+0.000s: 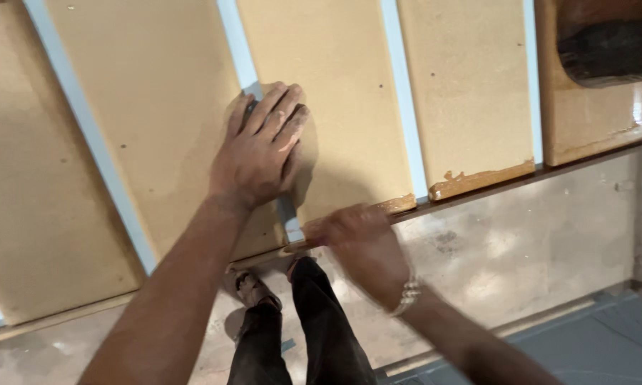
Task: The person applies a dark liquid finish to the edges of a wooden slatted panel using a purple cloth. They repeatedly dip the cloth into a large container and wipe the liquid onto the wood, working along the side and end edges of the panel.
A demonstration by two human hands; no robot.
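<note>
From the head camera, your left hand (pixel 260 146) lies open and flat on a tan board (pixel 164 107), fingers spread over a pale blue strip (pixel 244 68). Just below and to its right, your right hand (pixel 360 242) is blurred at the board's glossy brown edge (pixel 478 180); its grip cannot be told.

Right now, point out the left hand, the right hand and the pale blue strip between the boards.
left hand (pixel 258 153), head view, back of the hand
right hand (pixel 360 246), head view, blurred knuckles
pale blue strip (pixel 404 100), head view, mid-length
</note>
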